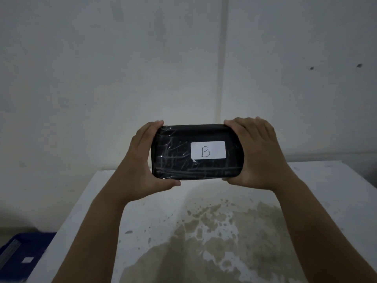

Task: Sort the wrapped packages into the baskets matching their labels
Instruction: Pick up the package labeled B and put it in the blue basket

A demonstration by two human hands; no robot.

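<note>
Surface: white table (114, 201), scuffed, with a big tan-brown stain (214, 237) spreading from centre toward 5 o'clock; small specks around it.
Room: dim, plain grey-white wall (102, 68) behind the table, a vertical seam (223, 58) running up at 12 o'clock, two dark marks at 2 o'clock.
Basket: blue basket (30, 248) low at 8 o'clock, off the table's left edge, a small white label on it, letter unreadable.
Package: black wrapped package (175, 160) in shiny clear film, held up in the air above the table's far edge, long side level, face toward the camera.
Label: white sticker (208, 150) right of the package's centre, handwritten "B".
Left hand: left hand (140, 160) clamped on the package's left end, fingers over the top, thumb under the bottom edge.
Right hand: right hand (257, 156) clamped on the right end the same way, fingers curled over the top corner.
Arms: both forearms bare, rising from 6 o'clock.
</note>
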